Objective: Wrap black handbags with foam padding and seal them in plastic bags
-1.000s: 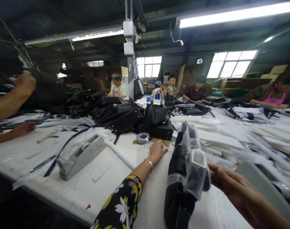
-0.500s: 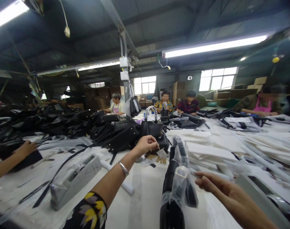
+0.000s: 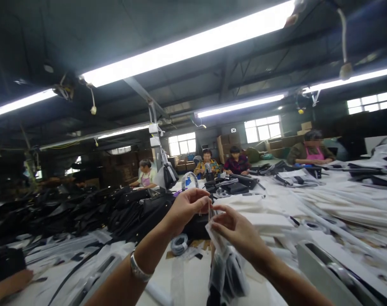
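Observation:
My left hand [image 3: 187, 206] and my right hand [image 3: 233, 227] are raised in front of me and meet at the top of a clear plastic bag [image 3: 221, 259]. Both pinch something small and thin at the bag's upper edge; I cannot make out what it is. A black item [image 3: 227, 276] hangs inside the bag below my right hand. A metal bracelet [image 3: 139, 267] sits on my left wrist.
A white worktable [image 3: 193, 276] carries a pile of black handbags [image 3: 139, 210], a coil of wire [image 3: 179, 244], stacks of white sheets [image 3: 323, 204] and a grey tape dispenser [image 3: 327, 267]. Several people sit working at the far side. Another person's arm [image 3: 8, 284] rests at lower left.
The view has tilted up toward the ceiling. My left hand lifted off the table with a small piece, and my right hand rose to meet it at the bag's top.

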### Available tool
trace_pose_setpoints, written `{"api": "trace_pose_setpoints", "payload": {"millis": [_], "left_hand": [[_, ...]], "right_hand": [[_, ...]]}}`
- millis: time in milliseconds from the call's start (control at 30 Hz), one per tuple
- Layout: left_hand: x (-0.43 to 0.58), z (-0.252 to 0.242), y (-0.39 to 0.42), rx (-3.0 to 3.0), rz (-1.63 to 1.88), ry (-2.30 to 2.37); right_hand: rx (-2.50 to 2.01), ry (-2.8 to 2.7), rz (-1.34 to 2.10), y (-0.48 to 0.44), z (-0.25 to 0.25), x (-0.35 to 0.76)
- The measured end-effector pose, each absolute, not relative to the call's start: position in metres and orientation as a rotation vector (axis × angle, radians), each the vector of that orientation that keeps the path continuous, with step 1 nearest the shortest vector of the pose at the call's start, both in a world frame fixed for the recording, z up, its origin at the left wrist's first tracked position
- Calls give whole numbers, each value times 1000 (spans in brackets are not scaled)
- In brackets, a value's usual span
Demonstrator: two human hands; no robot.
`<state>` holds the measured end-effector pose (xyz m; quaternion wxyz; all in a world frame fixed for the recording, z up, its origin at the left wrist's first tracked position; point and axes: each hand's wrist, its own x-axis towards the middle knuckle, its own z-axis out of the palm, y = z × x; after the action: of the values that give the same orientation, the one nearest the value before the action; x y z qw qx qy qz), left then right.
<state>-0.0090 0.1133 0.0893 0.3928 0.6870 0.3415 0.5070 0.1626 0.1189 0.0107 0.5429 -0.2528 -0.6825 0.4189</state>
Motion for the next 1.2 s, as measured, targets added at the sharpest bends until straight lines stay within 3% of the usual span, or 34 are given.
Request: {"api": "trace_pose_setpoints", "payload": {"millis": [467, 900, 1200], "left_hand": [[23, 76, 94, 1562, 1364, 856], [25, 62, 78, 2043, 717, 942], [25, 59, 63, 2238, 709, 1019]], "right_hand": [[-653, -1458, 1150, 94, 4, 209], [-631, -1465, 1189, 83, -1, 241], [-659, -1388, 1297, 63, -10, 246]]}}
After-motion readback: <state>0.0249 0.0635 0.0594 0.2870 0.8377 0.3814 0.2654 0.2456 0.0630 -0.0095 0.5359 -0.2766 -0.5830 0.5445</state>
